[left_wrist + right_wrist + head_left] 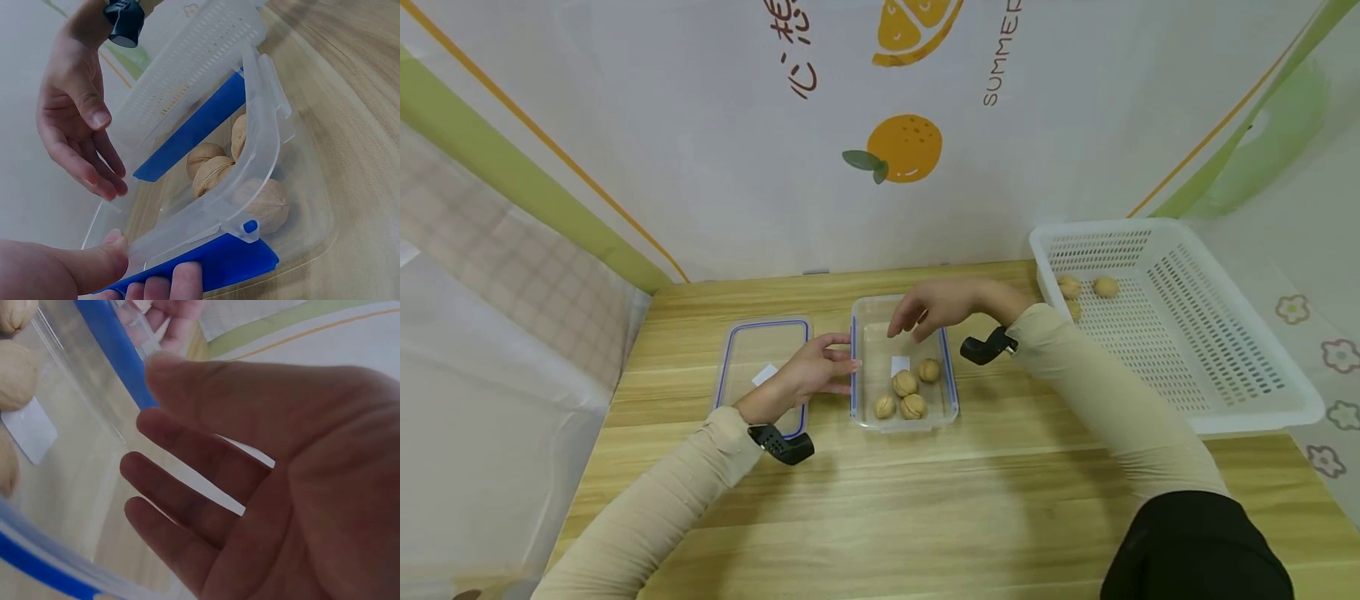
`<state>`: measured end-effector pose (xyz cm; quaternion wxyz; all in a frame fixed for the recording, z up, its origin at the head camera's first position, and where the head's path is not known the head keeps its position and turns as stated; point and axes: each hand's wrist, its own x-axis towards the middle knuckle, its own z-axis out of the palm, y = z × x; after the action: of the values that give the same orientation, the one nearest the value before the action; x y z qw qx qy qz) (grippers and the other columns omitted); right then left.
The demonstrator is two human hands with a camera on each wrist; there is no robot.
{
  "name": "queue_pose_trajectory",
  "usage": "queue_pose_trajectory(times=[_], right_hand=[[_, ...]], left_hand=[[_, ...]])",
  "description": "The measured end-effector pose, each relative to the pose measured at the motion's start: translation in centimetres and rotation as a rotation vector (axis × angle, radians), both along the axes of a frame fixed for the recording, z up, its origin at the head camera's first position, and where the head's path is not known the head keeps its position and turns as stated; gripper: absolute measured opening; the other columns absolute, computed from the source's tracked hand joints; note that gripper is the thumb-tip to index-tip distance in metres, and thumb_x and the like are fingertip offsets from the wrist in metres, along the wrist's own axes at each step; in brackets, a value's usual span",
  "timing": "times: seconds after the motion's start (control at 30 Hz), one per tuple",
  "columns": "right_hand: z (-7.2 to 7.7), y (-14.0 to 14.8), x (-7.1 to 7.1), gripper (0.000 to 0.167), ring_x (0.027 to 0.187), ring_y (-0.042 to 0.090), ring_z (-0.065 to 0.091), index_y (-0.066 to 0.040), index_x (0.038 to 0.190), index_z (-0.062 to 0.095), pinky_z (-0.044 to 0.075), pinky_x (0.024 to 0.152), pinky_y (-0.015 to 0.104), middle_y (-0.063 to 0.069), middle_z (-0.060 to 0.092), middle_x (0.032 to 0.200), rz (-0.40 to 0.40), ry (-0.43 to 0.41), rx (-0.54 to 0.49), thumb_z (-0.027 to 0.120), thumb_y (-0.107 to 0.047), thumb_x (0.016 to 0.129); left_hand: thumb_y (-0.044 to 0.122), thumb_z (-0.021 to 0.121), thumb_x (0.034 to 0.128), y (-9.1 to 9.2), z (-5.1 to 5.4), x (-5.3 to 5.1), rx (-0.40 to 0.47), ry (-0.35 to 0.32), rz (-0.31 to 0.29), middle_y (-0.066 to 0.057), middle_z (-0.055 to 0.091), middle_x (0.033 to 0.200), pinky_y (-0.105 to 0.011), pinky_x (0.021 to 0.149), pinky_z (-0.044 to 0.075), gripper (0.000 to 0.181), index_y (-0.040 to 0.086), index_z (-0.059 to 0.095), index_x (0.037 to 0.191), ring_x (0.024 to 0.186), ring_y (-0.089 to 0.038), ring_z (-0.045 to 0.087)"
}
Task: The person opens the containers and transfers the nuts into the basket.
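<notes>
A clear plastic food container (872, 333) with blue side clips stands on the table, several walnuts (906, 383) and a small white paper inside. My left hand (808, 371) grips its left wall. In the left wrist view, the thumb (103, 262) lies at the rim and the fingers (186, 281) lie against the outside of the blue clip. Over the far part of the container hovers my right hand (942, 307), holding nothing, its fingers loosely bent. The right wrist view shows this palm (250, 487) and its spread fingers above the container's inside.
A blue-edged clear lid (767, 335) lies left of the container, partly under the left wrist. At the right stands a white perforated basket (1195, 333) with three walnuts (1105, 287) near its far left corner. A printed fruit curtain (737, 183) hangs behind the table.
</notes>
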<state>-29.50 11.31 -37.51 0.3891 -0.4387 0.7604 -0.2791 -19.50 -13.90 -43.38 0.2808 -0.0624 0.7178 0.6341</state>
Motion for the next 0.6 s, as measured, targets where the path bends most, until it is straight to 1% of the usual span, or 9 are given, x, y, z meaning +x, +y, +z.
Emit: queue_pose_trajectory(times=[0.1,0.3,0.43,0.6], right_hand=[[-0.8,-0.7,0.1,0.035,0.130,0.034,0.055,0.006,0.131,0.063,0.045,0.114,0.039,0.017,0.062,0.136,0.026,-0.037,0.005,0.062,0.006,0.096],[-2.1,-1.9,0.7,0.035,0.128,0.038,0.056,0.005,0.129,0.065,0.047,0.111,0.036,0.016,0.064,0.133,0.090,-0.059,0.032,0.066,0.006,0.094],[-2.6,-2.4,1.1,0.037,0.126,0.035,0.058,0.001,0.129,0.066,0.049,0.109,0.034,0.011,0.066,0.133,0.110,-0.044,0.082,0.068,0.006,0.092],[-3.0,-2.7,1.3,0.039,0.126,0.030,0.058,-0.005,0.129,0.069,0.049,0.108,0.036,0.002,0.066,0.132,0.104,-0.023,0.159,0.069,0.005,0.091]], left_hand=[[0.000,0.060,0.1013,0.0,0.0,0.0,0.005,-0.004,0.003,-0.024,0.049,0.131,-0.040,0.082,0.064,0.060,-0.002,0.031,0.154,0.110,-0.035,0.061],[0.000,0.060,0.1015,0.0,0.0,0.0,0.003,0.000,0.002,-0.026,0.048,0.133,-0.041,0.083,0.064,0.061,-0.003,0.030,0.154,0.113,-0.038,0.061],[0.000,0.060,0.1014,0.0,-0.1,0.0,0.004,0.007,-0.001,-0.027,0.049,0.133,-0.041,0.083,0.064,0.061,-0.003,0.031,0.154,0.115,-0.041,0.060],[-0.001,0.060,0.1012,0.1,-0.1,0.0,0.006,0.010,0.001,-0.026,0.050,0.131,-0.041,0.083,0.064,0.060,-0.003,0.032,0.154,0.115,-0.042,0.060]])
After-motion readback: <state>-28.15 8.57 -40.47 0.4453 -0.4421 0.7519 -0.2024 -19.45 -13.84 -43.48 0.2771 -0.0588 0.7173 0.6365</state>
